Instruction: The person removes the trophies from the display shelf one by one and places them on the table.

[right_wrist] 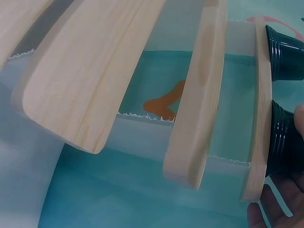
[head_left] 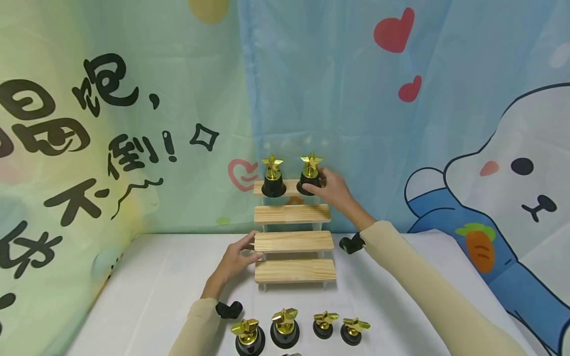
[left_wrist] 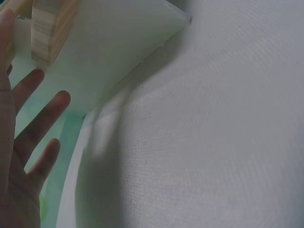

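A stepped wooden display rack (head_left: pixel 294 271) stands on the table, with two gold star trophies on its top shelf. My right hand (head_left: pixel 334 190) holds the black base of the right star trophy (head_left: pixel 310 170), thumb in front and fingers at its right side; the base (right_wrist: pixel 286 137) meets the plank in the right wrist view. Beside it stands the left star trophy (head_left: pixel 273 178). At the rack's left side, my left hand (head_left: pixel 236 257) is by the second shelf from the bottom, fingers spread and fairly straight in the left wrist view. Whether its thumb touches the plank (left_wrist: pixel 52 33) I cannot tell.
Several more gold-topped trophies stand in front of the rack, among them a larger one (head_left: pixel 285 329) and a smaller one (head_left: pixel 323 325). The white table (head_left: pixel 151 277) meets a printed cloth backdrop (head_left: pixel 338 74) right behind the rack.
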{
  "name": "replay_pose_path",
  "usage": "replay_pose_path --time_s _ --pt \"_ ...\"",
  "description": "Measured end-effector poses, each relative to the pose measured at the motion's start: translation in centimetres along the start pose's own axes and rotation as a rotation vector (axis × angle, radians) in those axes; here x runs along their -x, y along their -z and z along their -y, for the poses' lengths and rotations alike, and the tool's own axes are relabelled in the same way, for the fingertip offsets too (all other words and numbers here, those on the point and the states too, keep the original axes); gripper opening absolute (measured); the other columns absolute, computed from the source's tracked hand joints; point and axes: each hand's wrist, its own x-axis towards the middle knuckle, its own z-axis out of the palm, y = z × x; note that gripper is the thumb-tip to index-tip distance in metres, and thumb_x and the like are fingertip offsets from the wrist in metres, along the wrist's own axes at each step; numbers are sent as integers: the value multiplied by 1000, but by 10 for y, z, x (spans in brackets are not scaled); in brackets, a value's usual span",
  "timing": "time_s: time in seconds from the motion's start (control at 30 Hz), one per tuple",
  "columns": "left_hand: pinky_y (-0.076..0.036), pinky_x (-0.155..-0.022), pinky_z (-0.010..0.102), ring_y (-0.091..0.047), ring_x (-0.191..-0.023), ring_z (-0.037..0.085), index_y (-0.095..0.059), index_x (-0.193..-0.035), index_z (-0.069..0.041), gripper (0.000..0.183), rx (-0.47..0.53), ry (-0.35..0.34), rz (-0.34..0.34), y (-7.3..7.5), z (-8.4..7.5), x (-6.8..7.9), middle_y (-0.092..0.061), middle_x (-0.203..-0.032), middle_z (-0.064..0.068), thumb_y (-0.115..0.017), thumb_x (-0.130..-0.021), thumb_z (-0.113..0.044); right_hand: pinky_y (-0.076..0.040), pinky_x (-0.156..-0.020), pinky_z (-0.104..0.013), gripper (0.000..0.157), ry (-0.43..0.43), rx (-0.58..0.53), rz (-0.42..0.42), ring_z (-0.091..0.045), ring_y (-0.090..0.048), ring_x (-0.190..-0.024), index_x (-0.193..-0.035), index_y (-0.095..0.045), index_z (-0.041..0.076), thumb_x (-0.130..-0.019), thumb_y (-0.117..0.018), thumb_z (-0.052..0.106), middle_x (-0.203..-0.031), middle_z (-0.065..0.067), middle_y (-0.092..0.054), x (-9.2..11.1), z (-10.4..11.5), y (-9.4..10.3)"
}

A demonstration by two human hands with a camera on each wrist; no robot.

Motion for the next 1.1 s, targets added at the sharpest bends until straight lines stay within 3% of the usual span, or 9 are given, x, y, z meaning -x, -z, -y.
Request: replay_pose_path --time_s 0.27,0.37,0.5,0.73,0.87,1.1 --pt "-55 -89 41 -66 -109 29 -44 -146 -11 70 -8 22 2 -1 -1 0 -66 -127 13 -76 -84 -19 -47 -98 -53 74 9 -26 -7 -38 -54 -121 -144 -38 1 -90 -66 44 -135 -22 -52 2 1 2" --pt "-56 -86 35 -66 -109 29 -44 -146 -10 70 -7 24 4 -1 -2 0 -66 -126 13 -76 -84 -18 -48 -99 -52 77 -9 -45 0 -38 -53 -125 -146 -36 2 -90 -65 46 -139 -20 -50 5 4 5" --pt "-55 -87 37 -66 -109 29 -44 -146 -10 70 -13 13 6 0 -2 0 -66 -126 13 -76 -85 -19 -46 -101 -53 80 -13 -47 20 -36 -50 -129 -149 -33 5 -90 -64 49 -144 -18 -47 14 10 13" --pt "-56 -85 36 -66 -107 27 -46 -145 -16 69 -13 3 4 1 -3 0 -67 -125 12 -76 -84 -22 -47 -100 -52 78 52 -63 72 -36 -54 -124 -148 -37 6 -88 -67 47 -140 -17 -51 37 21 20" --pt "-55 -86 35 -66 -108 27 -46 -145 -15 69 -13 10 12 1 -3 -1 -67 -125 12 -76 -84 -21 -48 -98 -50 68 126 -46 74 -36 -58 -118 -141 -46 3 -88 -69 40 -132 -18 -58 51 29 20" --pt "-54 -90 45 -66 -107 30 -45 -146 -10 70 -22 0 4 1 -4 0 -66 -125 14 -76 -84 -20 -51 -94 -47 50 232 -32 73 -28 -64 -107 -125 -58 5 -86 -73 32 -118 -13 -65 75 41 21"
